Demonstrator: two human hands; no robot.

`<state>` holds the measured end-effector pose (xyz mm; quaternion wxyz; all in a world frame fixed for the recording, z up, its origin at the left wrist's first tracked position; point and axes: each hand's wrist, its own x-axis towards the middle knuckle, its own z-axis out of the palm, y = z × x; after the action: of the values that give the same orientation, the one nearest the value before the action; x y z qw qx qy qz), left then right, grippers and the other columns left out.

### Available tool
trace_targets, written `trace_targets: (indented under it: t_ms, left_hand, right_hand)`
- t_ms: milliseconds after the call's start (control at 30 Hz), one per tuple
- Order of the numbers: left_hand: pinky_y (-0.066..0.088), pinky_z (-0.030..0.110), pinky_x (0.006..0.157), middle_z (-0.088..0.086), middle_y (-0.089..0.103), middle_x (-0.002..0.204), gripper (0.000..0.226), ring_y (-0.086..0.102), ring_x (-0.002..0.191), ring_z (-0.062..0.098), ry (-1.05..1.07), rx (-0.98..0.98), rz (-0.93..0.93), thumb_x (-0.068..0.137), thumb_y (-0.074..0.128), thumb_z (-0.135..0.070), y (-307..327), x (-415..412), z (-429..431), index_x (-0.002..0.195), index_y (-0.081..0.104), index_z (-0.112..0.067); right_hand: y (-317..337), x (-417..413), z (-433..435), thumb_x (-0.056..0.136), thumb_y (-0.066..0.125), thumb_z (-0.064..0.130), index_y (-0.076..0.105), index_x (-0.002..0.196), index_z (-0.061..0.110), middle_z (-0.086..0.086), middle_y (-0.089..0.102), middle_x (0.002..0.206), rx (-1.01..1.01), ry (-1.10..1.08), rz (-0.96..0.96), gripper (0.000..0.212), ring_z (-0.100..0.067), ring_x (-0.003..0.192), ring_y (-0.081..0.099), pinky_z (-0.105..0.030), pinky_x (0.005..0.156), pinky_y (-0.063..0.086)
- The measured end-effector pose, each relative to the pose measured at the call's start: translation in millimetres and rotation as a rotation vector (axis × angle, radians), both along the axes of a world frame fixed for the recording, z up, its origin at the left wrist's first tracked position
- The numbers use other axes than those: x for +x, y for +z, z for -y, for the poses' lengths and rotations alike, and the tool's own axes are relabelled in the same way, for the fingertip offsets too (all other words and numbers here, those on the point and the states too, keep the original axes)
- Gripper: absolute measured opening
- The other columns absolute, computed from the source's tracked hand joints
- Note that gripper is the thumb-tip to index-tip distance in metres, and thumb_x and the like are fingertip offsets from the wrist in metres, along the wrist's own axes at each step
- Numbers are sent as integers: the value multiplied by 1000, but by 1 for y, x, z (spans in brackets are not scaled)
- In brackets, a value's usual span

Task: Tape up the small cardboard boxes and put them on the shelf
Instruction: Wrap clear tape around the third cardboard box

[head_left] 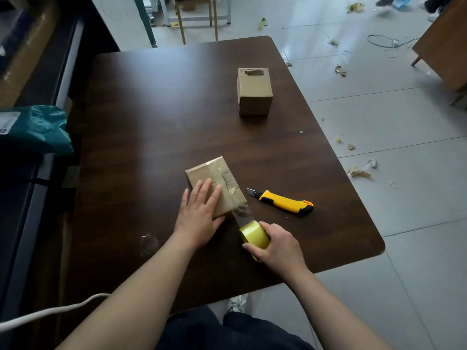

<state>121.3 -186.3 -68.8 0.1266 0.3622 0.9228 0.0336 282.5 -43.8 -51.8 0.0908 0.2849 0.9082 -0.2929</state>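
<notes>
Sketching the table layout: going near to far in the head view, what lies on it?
In order: tape roll in the right hand → near box under the left hand → far box. The knife lies level with the near box, so I leave it out.

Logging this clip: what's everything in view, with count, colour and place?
table: 1, dark brown, centre.
near box: 1, brown, front of table.
far box: 1, brown, far right of table.
tape roll: 1, yellow, strip attached to near box.
utility knife: 1, yellow-black, right of near box.
plastic bag: 1, teal, left edge.
cable: 1, white, lower left.
paper scraps: many, yellowish, on floor, right.
left hand: 1, flat on near box.
right hand: 1, grips tape roll.
</notes>
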Motion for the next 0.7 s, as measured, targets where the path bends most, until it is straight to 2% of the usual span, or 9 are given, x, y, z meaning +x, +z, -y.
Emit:
trace_targets:
  t_ms: [67, 133, 200, 267, 367, 467, 567, 633, 700]
  left_hand:
    - [13, 41, 118, 10, 11, 157, 81, 11, 144, 28, 171, 88, -42, 86, 60, -46, 5, 2, -6, 150, 19, -20]
    - [34, 38, 104, 10, 32, 138, 66, 35, 126, 28, 435, 226, -31, 81, 69, -40, 12, 12, -8, 131, 35, -14]
    - [44, 34, 85, 7, 48, 116, 44, 50, 102, 24, 697, 365, 197, 82, 70, -39, 10, 23, -10, 106, 42, -15]
    - [52, 35, 78, 8, 59, 105, 42, 60, 88, 22, 855, 431, 513, 80, 69, -47, 1, 34, -15, 93, 44, -16]
    - [61, 42, 68, 9, 59, 103, 58, 71, 79, 23, 1075, 606, 874, 71, 79, -48, -2, 42, -24, 101, 42, -15]
    - [61, 41, 66, 9, 52, 111, 69, 71, 82, 26, 1164, 712, 1076, 72, 85, -27, 1, 45, -38, 116, 32, -19]
    - [61, 40, 66, 12, 51, 126, 75, 66, 98, 30, 1209, 754, 1175, 72, 84, -14, -7, 46, -46, 123, 30, -27]
    - [59, 38, 69, 11, 50, 134, 75, 60, 110, 31, 1213, 778, 1185, 75, 80, -8, -12, 45, -50, 133, 35, -22]
    - [56, 41, 80, 6, 46, 140, 70, 55, 118, 30, 1173, 809, 1189, 79, 75, -2, -12, 43, -53, 138, 38, -16]
  right_hand:
    - [0, -10, 5, 80, 65, 60, 47, 140, 24, 4, 60, 114, -20, -31, -13, 73, -14, 106, 57, -29, 84, 48]
    - [0, -18, 9, 80, 64, 60, 49, 138, 24, 3, 61, 113, -21, -57, -19, 70, -15, 105, 58, -29, 82, 48]
    - [-1, -21, 10, 79, 64, 61, 52, 135, 24, 3, 62, 111, 8, -56, -13, 68, -16, 104, 59, -30, 81, 49]
    - [-1, -19, 10, 79, 62, 64, 53, 134, 23, 2, 63, 112, 19, -45, -14, 69, -16, 103, 60, -30, 81, 49]
    - [-1, -15, 2, 82, 56, 66, 59, 129, 23, 3, 65, 112, -30, -66, -47, 64, -15, 101, 60, -31, 81, 50]
    - [-4, -14, -14, 94, 45, 54, 67, 118, 26, 3, 66, 102, -150, -67, -85, 43, -17, 97, 61, -33, 79, 48]
    - [-7, -17, -28, 100, 39, 43, 71, 107, 25, 1, 65, 94, -217, 10, -95, 37, -19, 91, 60, -35, 75, 47]
    - [-10, -21, -37, 101, 41, 38, 70, 107, 21, -1, 66, 100, -154, -13, -110, 34, -20, 97, 60, -37, 80, 48]
    - [-16, -26, -50, 98, 48, 31, 64, 120, 18, -3, 63, 117, 38, -55, -142, 31, -21, 110, 56, -37, 91, 46]
